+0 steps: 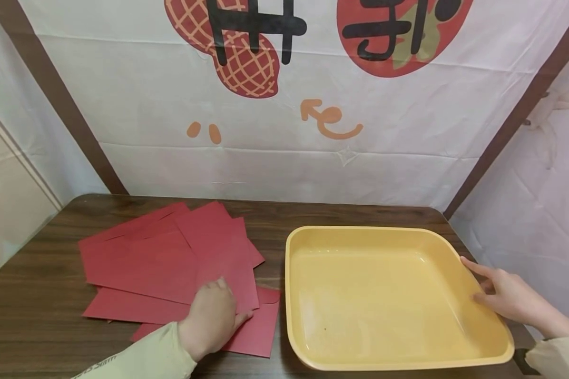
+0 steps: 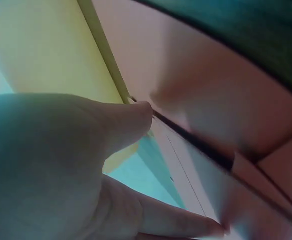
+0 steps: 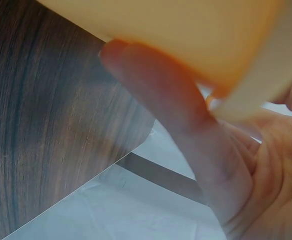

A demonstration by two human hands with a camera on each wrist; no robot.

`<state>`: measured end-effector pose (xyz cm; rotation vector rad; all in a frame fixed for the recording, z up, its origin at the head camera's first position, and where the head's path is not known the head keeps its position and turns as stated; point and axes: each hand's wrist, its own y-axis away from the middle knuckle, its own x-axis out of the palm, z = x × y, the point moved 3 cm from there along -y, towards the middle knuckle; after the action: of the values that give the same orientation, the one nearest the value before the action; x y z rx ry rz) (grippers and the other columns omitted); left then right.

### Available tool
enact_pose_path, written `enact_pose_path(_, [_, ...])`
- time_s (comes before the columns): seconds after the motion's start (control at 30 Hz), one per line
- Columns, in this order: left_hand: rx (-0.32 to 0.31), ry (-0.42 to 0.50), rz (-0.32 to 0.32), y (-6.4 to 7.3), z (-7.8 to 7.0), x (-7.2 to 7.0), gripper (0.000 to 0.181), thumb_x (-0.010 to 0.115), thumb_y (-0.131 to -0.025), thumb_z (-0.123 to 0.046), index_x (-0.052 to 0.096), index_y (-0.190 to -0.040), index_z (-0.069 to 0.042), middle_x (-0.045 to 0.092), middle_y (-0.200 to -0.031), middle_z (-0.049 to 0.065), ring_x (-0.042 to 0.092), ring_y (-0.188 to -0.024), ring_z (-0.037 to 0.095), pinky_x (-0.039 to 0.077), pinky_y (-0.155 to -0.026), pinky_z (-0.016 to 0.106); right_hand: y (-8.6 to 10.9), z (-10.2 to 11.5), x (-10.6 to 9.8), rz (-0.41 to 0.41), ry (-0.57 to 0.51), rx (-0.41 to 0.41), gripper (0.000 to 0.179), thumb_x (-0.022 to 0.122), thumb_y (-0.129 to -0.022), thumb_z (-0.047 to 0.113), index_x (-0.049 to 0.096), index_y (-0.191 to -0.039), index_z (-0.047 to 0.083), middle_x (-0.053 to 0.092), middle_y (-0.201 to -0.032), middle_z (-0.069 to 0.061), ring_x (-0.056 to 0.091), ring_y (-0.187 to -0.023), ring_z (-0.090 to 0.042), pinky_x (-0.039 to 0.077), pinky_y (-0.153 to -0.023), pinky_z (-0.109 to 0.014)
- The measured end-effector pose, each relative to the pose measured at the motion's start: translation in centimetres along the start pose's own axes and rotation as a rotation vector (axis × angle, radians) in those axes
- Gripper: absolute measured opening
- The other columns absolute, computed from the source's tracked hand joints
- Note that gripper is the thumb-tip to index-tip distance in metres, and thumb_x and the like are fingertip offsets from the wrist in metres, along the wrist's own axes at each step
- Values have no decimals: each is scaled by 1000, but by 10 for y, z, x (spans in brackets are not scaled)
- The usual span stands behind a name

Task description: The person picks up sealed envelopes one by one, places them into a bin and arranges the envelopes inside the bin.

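Observation:
Red envelopes (image 1: 142, 263) lie fanned in an overlapping heap on the left of the table. My left hand (image 1: 213, 318) rests on the near right part of the heap. Its thumb touches an envelope edge in the left wrist view, and the forefinger (image 2: 176, 220) reaches out straight against the paper. A shallow yellow tray (image 1: 374, 295), with nothing in it, stands right of the envelopes. My right hand (image 1: 512, 295) grips the tray's right rim. In the right wrist view a finger (image 3: 161, 85) lies along the tray's outer side, while the thumb is partly hidden by the rim.
The dark wooden table (image 1: 23, 295) has rounded far corners. Behind it hangs a white printed cloth (image 1: 284, 173) with red and black figures, and brown bands (image 1: 507, 121) run down it on both sides.

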<state>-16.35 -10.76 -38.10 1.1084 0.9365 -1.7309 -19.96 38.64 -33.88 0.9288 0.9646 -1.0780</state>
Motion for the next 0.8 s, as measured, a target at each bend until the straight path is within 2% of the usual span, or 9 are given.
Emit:
enact_pose_path(0.07, [3, -7, -42, 4, -2, -2, 70, 64, -79, -62, 62, -66, 6, 55, -72, 13, 56, -59, 25, 48, -52, 34, 3, 0, 0, 8, -6, 4, 75, 68, -84, 10, 28, -143, -12, 73, -84, -5, 65, -65, -9, 47, -58, -26])
enact_pose_path(0.13, [8, 4, -56, 7, -3, -5, 67, 65, -78, -62, 56, -57, 1, 45, -65, 9, 52, -54, 24, 45, -48, 32, 6, 0, 0, 13, -8, 17, 75, 67, -84, 11, 27, -143, -11, 73, -84, -4, 64, -64, -7, 47, -58, -25])
enact_pose_path(0.2, [6, 52, -5, 9, 0, -9, 64, 64, -80, -60, 57, -61, 1, 43, -64, 8, 53, -55, 24, 46, -49, 33, 9, 1, 0, 24, -20, 16, 75, 66, -84, 10, 26, -144, -12, 72, -84, -5, 63, -63, -7, 47, -57, -25])
enact_pose_path(0.3, [-6, 157, 120, 9, 13, -16, 62, 63, -84, -55, 64, -82, 7, 54, -75, 12, 59, -67, 28, 50, -55, 38, 14, 3, 1, 33, -38, 22, 74, 65, -85, 8, 25, -144, -11, 72, -82, -4, 61, -58, -5, 45, -55, -24])
enact_pose_path(0.37, [-1, 210, 172, 7, 25, -23, 63, 64, -85, -52, 64, -102, 9, 61, -89, 16, 62, -80, 32, 52, -64, 42, 18, 5, 1, 38, -57, 23, 74, 64, -85, 7, 25, -144, -12, 72, -81, -3, 59, -55, -5, 45, -53, -24])
enact_pose_path(0.43, [38, 266, 192, 5, 39, -29, 67, 67, -85, -49, 59, -118, 9, 62, -108, 22, 61, -97, 36, 52, -76, 48, 21, 7, 1, 38, -76, 19, 73, 63, -85, 5, 24, -144, -12, 71, -80, -4, 57, -52, -6, 44, -51, -24])
enact_pose_path(0.57, [164, 394, 227, -5, 66, -36, 82, 79, -76, -41, 46, -138, 2, 46, -139, 26, 46, -125, 44, 41, -99, 56, 25, 10, 1, 24, -83, 8, 72, 64, -84, 5, 26, -143, -13, 69, -75, -1, 53, -50, -4, 43, -49, -23])
enact_pose_path(0.67, [232, 471, 274, -12, 83, -35, 97, 87, -66, -34, 39, -144, -3, 33, -150, 25, 34, -134, 47, 34, -103, 60, 26, 11, 2, 5, -59, -7, 71, 65, -83, 5, 29, -142, -13, 65, -69, 3, 48, -48, -3, 41, -49, -23])
enact_pose_path(0.8, [287, 499, 316, -17, 95, -29, 108, 92, -57, -30, 36, -147, -6, 27, -154, 21, 26, -138, 48, 31, -105, 62, 27, 10, 2, -13, -23, -15, 70, 66, -83, 7, 31, -142, -12, 62, -66, 5, 45, -49, -2, 39, -50, -22])
